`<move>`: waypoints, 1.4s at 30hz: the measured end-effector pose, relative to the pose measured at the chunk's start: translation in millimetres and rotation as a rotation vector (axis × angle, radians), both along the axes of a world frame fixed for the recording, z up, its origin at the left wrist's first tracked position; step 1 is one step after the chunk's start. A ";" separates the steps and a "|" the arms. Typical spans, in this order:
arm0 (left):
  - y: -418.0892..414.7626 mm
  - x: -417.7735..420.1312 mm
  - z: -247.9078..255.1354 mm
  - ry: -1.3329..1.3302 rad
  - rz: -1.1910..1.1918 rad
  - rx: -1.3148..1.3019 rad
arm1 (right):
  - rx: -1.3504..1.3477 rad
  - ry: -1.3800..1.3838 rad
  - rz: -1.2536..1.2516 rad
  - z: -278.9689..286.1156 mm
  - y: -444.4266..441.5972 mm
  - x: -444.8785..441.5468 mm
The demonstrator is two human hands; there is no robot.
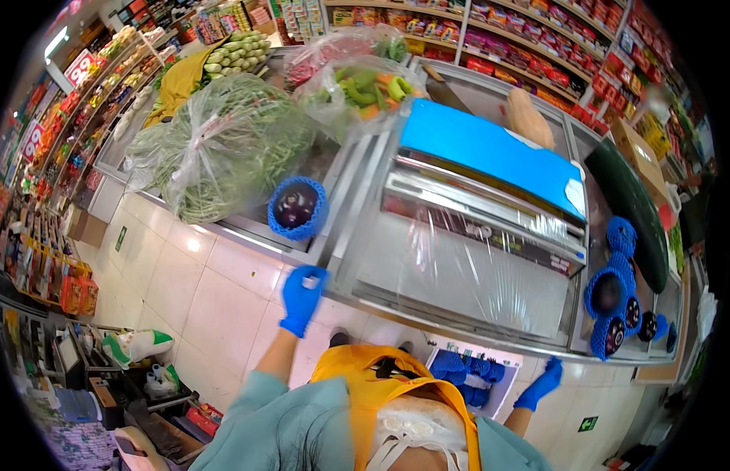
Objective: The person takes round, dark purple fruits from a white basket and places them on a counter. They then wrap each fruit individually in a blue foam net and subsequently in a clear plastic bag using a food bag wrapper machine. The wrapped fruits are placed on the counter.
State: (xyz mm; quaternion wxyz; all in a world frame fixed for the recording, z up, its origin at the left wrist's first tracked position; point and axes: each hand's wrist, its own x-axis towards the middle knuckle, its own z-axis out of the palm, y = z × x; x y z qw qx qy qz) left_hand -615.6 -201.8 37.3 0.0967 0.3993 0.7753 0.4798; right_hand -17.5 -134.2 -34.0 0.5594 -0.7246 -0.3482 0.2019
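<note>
My left hand (303,297), in a blue glove, is at the metal counter's front edge, just below an eggplant (297,206) in a blue foam net; its fingers are curled and a small whitish bit shows between them. My right hand (541,384), also gloved in blue, is low at the right by the counter's edge, partly hidden, and whether it grips anything cannot be seen. Between them stands a film wrapping machine (488,218) with a blue top, clear plastic film (459,265) drawn down over its tray. More netted eggplants (615,332) lie at the right.
A bag of long green beans (224,141) and a bag of peppers (365,91) lie at the left and back. A winter melon (627,212) and a butternut squash (527,118) are at the right. A white box (506,385) of blue-netted items stands below the counter.
</note>
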 end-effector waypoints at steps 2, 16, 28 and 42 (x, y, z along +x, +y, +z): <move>12.9 -61.9 13.1 -0.158 0.258 0.149 | 0.122 0.118 0.069 89.0 14.4 -108.1; 71.9 -183.7 3.7 -1.563 -0.443 0.370 | 0.114 0.060 1.096 138.0 54.9 -624.9; 96.3 2.5 114.4 -0.848 -0.941 0.069 | 0.223 0.591 0.920 198.1 31.6 -411.6; 145.5 180.1 103.1 -1.409 -0.971 -0.159 | 0.244 0.392 0.935 210.8 63.2 -218.7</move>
